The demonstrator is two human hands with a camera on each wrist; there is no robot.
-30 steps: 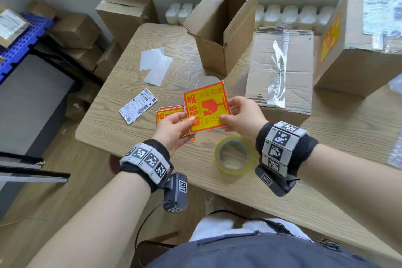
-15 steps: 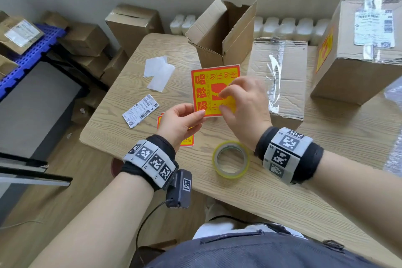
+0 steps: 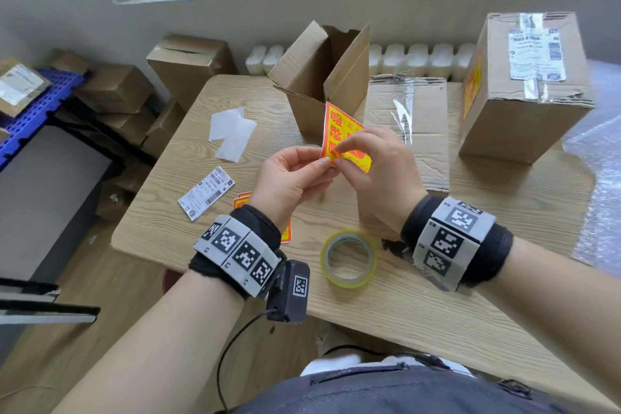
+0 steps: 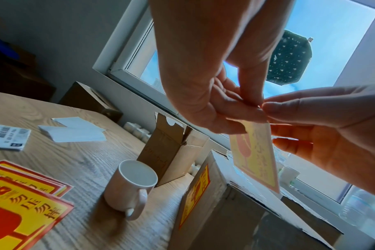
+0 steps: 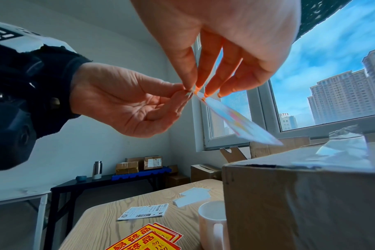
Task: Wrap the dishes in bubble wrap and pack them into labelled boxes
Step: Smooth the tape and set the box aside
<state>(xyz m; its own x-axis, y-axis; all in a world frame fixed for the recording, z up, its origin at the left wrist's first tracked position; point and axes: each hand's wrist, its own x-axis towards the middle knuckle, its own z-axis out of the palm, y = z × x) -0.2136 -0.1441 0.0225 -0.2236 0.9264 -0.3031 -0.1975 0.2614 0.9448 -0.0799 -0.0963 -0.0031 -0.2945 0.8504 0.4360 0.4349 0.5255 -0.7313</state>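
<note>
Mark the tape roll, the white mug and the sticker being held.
tape roll point(image 3: 348, 258), head view, on its yellow ring.
white mug point(image 4: 131, 186), left wrist view, on its outer wall.
sticker point(image 3: 337, 124), head view, on its upper yellow face.

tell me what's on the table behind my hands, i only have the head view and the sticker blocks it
Observer: A white mug stands upright there, close beside a closed cardboard box.
Operator: anything inside it
Observer: The left wrist view looks into its mouth, and it appears empty.
Operator: how many spare stickers lie under my left wrist
Observer: The right wrist view shows at least three in the overlapped spare stack.
Operator: where's my grip on the one i hold
Observer: The left hand and right hand pinch the same corner of the sticker, with the fingertips meeting.
</note>
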